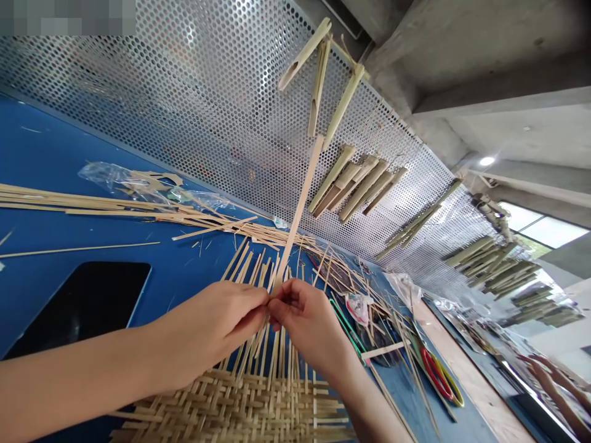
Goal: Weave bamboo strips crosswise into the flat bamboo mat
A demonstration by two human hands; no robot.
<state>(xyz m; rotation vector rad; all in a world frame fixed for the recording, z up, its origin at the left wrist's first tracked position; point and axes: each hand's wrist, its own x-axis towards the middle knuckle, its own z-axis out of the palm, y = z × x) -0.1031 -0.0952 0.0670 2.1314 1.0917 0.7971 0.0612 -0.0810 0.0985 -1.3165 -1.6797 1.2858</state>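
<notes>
Between my two hands a flat, pale bamboo strip point(302, 200) stands up, leaning slightly right at its top. My left hand point(221, 323) pinches its lower end from the left. From the right, my right hand point(302, 317) grips the same end with thumb and curled fingers. The fingertips of both hands nearly meet and hide the strip's bottom. Below them lies a woven bamboo mat point(235, 409), with loose strip ends fanning out from its far edge under my hands.
A black phone or tablet point(83, 301) lies at left on the blue table point(41, 141). Behind it are long bamboo strips point(115, 206) and a clear plastic bag point(111, 175). Red-and-yellow-handled scissors point(441, 375) lie at right. Bamboo pieces hang on a perforated metal panel point(207, 111). Another person's hands point(549, 381) show far right.
</notes>
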